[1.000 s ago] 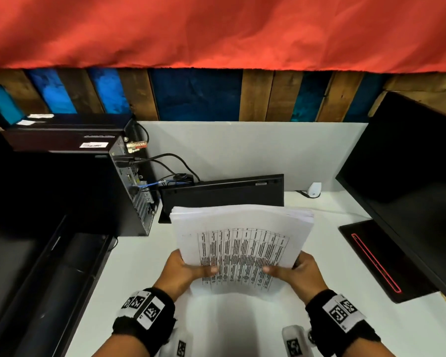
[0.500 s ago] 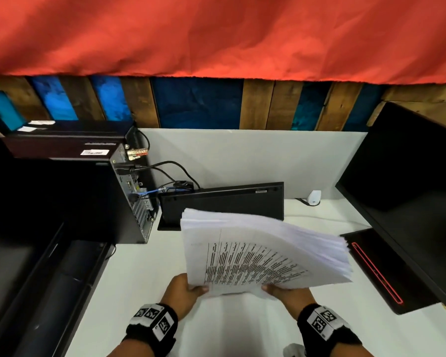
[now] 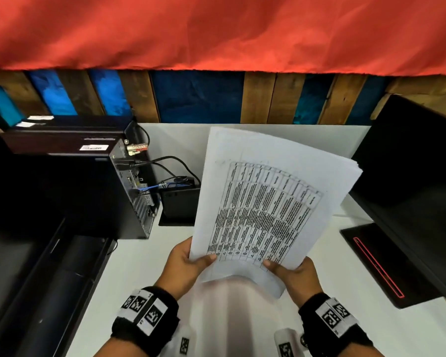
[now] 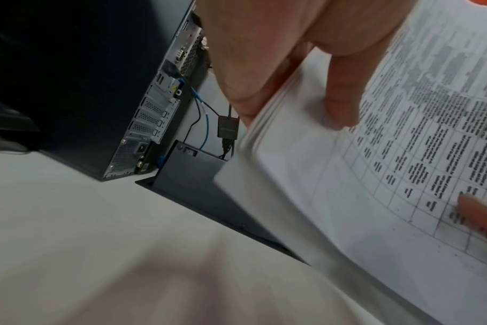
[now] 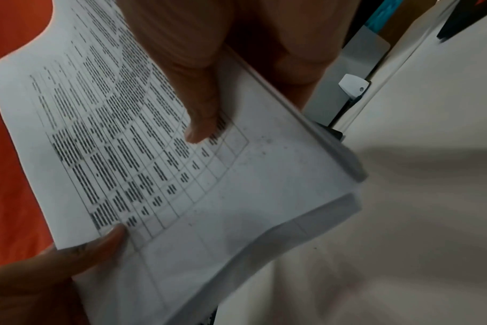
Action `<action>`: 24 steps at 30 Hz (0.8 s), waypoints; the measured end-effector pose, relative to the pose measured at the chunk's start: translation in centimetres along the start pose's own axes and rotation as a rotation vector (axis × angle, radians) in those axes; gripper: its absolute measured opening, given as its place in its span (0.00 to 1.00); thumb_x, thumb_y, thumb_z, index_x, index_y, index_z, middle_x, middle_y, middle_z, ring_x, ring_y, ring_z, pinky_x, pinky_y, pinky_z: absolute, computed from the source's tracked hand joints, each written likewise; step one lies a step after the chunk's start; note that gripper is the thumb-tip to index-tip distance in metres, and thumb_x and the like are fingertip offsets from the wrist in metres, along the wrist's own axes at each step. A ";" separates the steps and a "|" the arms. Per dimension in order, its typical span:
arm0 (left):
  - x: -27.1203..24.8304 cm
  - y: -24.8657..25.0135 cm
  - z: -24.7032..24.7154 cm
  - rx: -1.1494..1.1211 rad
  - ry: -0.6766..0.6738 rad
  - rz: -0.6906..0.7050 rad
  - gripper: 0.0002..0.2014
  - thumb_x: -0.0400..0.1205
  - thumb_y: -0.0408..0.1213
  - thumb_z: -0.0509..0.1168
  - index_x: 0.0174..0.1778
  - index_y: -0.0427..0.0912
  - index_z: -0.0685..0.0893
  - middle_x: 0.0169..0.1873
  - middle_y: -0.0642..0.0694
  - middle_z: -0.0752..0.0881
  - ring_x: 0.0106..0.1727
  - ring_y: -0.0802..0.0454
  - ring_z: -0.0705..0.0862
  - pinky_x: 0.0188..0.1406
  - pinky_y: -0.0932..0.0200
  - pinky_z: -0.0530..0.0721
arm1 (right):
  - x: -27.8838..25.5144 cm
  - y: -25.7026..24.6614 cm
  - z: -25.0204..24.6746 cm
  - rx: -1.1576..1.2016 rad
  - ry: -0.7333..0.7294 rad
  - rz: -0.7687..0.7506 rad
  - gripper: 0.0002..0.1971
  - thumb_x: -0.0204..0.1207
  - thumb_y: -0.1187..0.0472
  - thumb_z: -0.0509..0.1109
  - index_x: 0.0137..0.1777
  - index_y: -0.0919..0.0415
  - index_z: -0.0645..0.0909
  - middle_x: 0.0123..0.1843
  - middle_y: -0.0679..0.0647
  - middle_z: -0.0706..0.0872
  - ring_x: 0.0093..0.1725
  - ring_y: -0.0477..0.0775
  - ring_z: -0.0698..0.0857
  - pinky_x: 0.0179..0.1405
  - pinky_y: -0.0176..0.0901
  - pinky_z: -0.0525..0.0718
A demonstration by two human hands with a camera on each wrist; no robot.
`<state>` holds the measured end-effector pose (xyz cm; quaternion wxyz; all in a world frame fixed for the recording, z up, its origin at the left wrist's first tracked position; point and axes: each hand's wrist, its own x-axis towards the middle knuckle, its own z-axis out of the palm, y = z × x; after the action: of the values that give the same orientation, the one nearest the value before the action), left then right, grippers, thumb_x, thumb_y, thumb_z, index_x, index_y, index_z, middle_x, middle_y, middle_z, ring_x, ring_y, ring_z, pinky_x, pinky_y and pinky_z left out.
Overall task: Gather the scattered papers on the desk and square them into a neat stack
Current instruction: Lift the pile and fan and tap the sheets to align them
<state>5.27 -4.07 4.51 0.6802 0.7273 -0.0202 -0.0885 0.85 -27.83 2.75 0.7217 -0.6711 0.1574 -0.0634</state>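
Note:
A thick sheaf of white papers (image 3: 268, 202) with a printed table on top stands nearly upright above the white desk (image 3: 144, 274), leaning right. My left hand (image 3: 188, 261) pinches its lower left edge, thumb on the printed face. My right hand (image 3: 291, 271) pinches the lower right edge the same way. In the left wrist view the papers (image 4: 389, 176) show their layered edge under my left hand (image 4: 286, 66). In the right wrist view my right hand (image 5: 209, 77) has its thumb across the papers (image 5: 181, 187), whose lower corner sags.
A black computer tower (image 3: 88, 197) with cables stands at the left. A black box (image 3: 180, 204) sits behind the papers. A dark monitor (image 3: 410, 189) and its base with a red line (image 3: 381, 266) fill the right side. A red cloth (image 3: 216, 32) hangs above.
Both hands have turned the sheaf from lying wide and fanned to the right to standing tall on its short edge. It has risen toward the camera.

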 end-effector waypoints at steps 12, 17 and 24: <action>-0.1 2.3 -1.0 -0.320 0.167 0.004 0.13 0.75 0.21 0.70 0.55 0.34 0.87 0.50 0.39 0.92 0.51 0.43 0.91 0.59 0.43 0.86 | 0.0 -2.3 -1.4 -0.022 -0.220 0.001 0.17 0.61 0.71 0.81 0.51 0.65 0.88 0.47 0.57 0.93 0.48 0.52 0.92 0.47 0.40 0.88; 0.0 4.1 -2.2 -0.501 0.209 0.115 0.30 0.65 0.31 0.74 0.66 0.35 0.82 0.60 0.39 0.88 0.64 0.39 0.86 0.65 0.41 0.82 | 0.1 -1.6 -3.2 -0.076 -0.422 0.225 0.34 0.43 0.57 0.90 0.53 0.67 0.88 0.51 0.64 0.92 0.53 0.65 0.90 0.52 0.55 0.88; 0.4 5.3 -2.7 -0.466 0.135 0.170 0.18 0.72 0.25 0.70 0.56 0.42 0.87 0.50 0.44 0.93 0.50 0.49 0.91 0.50 0.51 0.90 | -0.6 -0.3 -2.2 -0.034 -0.406 0.315 0.27 0.52 0.61 0.83 0.54 0.66 0.86 0.50 0.63 0.92 0.45 0.67 0.91 0.31 0.56 0.90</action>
<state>6.55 -1.84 9.85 0.8342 0.5510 -0.0149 0.0155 -0.33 -29.75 3.00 0.7280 -0.6494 0.1130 0.1885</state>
